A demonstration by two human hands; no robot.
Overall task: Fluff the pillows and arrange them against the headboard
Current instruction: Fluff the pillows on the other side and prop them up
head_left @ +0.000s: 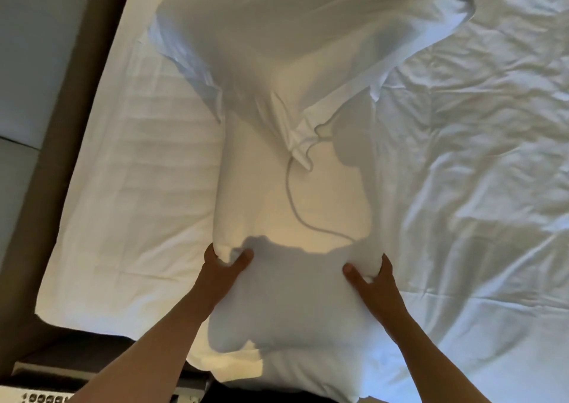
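Over the near edge of the bed, a white pillow (292, 218) stood lengthwise away from the person, gripped at both sides of its near half. The left hand (223, 267) was closed on the pillow's left edge, thumb pressed into the top and fingers wrapped beneath; the right hand (374, 276) pinched the right edge the same way, fabric bunched between thumb and fingers. Holding it by opposite sides like this suited shaking or plumping the filling, so I judged the fluffing step to be under way. The loose open end of the pillowcase (308, 48) flared wide and blurred at the far end, above the sheet, which suggested it was in motion. A thin white cable (295, 205) curled across the pillow's top. Beneath lay the fitted sheet (129, 187), smooth toward the left edge, and a rumpled duvet (477, 156) filled the right side. A padded headboard (34, 64) ran along the bed's left edge, well apart from the pillow, so the arranging was not yet done
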